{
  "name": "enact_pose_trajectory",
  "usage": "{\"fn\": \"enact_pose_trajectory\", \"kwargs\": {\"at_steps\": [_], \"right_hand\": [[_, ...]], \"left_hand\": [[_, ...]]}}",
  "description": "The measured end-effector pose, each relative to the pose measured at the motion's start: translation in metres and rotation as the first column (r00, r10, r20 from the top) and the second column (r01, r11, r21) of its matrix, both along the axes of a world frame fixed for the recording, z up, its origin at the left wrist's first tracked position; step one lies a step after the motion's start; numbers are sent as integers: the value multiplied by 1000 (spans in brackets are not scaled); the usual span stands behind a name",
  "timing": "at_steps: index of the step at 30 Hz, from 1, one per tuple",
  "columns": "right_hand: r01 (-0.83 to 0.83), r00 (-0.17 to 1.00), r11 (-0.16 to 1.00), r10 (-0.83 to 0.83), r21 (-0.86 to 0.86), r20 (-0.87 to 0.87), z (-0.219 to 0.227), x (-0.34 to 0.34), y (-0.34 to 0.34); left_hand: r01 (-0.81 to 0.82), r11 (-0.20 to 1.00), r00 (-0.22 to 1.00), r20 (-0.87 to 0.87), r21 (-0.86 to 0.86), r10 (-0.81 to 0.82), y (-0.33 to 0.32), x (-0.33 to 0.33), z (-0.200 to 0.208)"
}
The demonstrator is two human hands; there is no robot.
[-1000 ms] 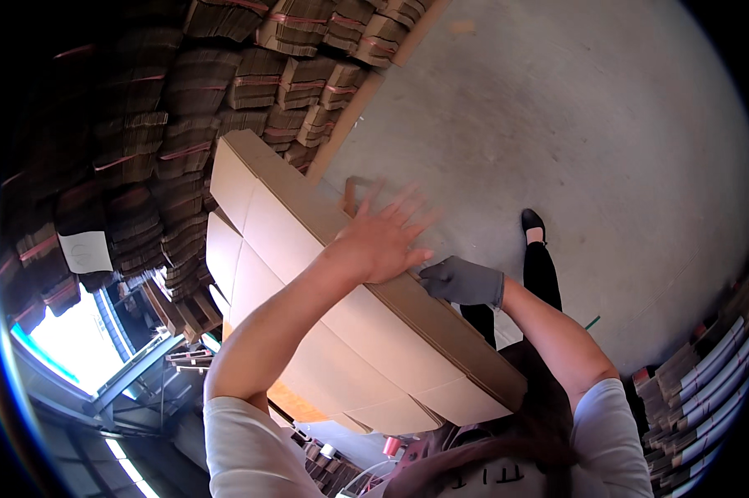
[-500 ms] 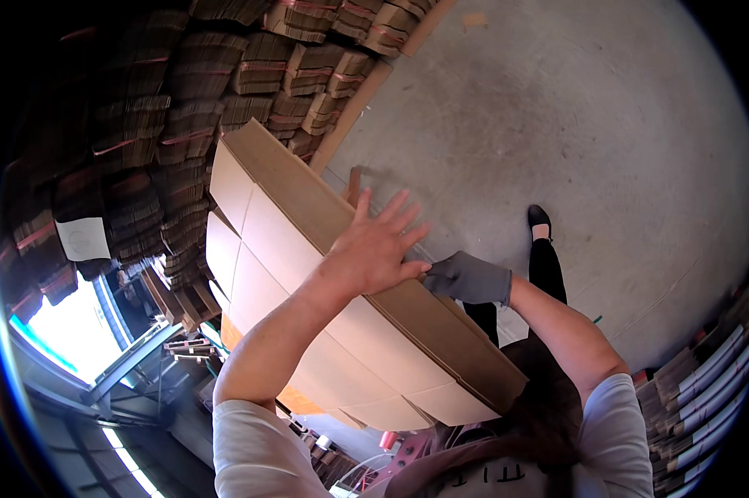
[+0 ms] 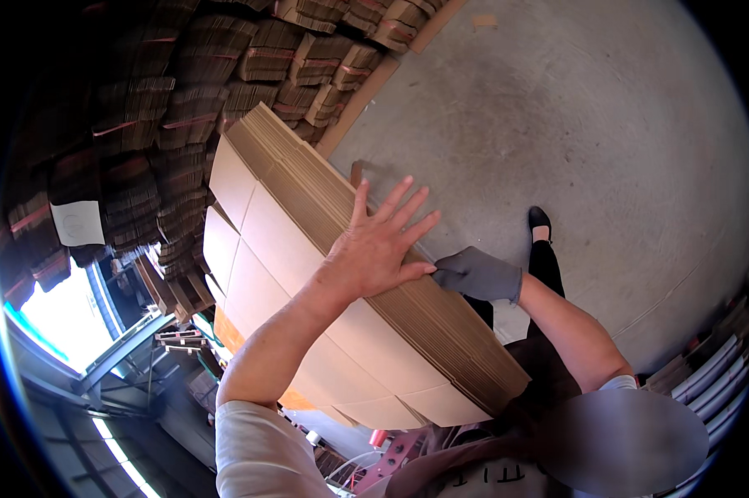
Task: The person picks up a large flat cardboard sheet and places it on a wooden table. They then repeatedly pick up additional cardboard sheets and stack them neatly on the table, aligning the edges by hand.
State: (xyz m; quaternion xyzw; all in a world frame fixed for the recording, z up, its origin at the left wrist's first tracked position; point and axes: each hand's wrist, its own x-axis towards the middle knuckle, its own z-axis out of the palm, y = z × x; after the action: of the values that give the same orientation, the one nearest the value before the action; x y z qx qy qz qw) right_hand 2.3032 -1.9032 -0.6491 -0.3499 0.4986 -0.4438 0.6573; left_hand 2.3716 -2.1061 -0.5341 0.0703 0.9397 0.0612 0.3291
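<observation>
A thick stack of flat, folded cardboard boxes [image 3: 308, 286] stands on edge in front of me, its long layered side facing up. My bare left hand [image 3: 377, 245] lies across that layered edge with the fingers spread and the palm on the cardboard. Beside its thumb is my right hand [image 3: 481, 274], in a grey glove. The right fingertips are bent against the far side of the stack's edge, and the cardboard partly hides them, so I cannot see how they grip.
Tied bundles of flat cardboard [image 3: 196, 104] are piled along the left and back. A white paper sheet [image 3: 78, 223] hangs on them. Concrete floor [image 3: 598, 149] spreads to the right, with more stacked material [image 3: 714, 373] at the lower right. Pink machinery [image 3: 399, 452] shows below.
The stack's upper edge has tilted into fuller view and shows many separate layers. My right hand has shifted slightly right; the left stays pressed on the edge, fingers a little wider.
</observation>
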Motion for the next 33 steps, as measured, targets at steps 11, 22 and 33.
{"fn": "enact_pose_trajectory", "kwargs": {"at_steps": [11,22,33], "right_hand": [[-36,999,996,37,76,-1,6,-5,-1],[-39,998,989,30,144,59,4,-4,1],[19,999,999,-20,50,28,-7,3,3]], "left_hand": [[-13,999,999,-40,32,14,-9,21,7],[33,996,979,-204,78,-17,-13,46,13],[59,987,963,-270,148,-17,-5,25,16]]}}
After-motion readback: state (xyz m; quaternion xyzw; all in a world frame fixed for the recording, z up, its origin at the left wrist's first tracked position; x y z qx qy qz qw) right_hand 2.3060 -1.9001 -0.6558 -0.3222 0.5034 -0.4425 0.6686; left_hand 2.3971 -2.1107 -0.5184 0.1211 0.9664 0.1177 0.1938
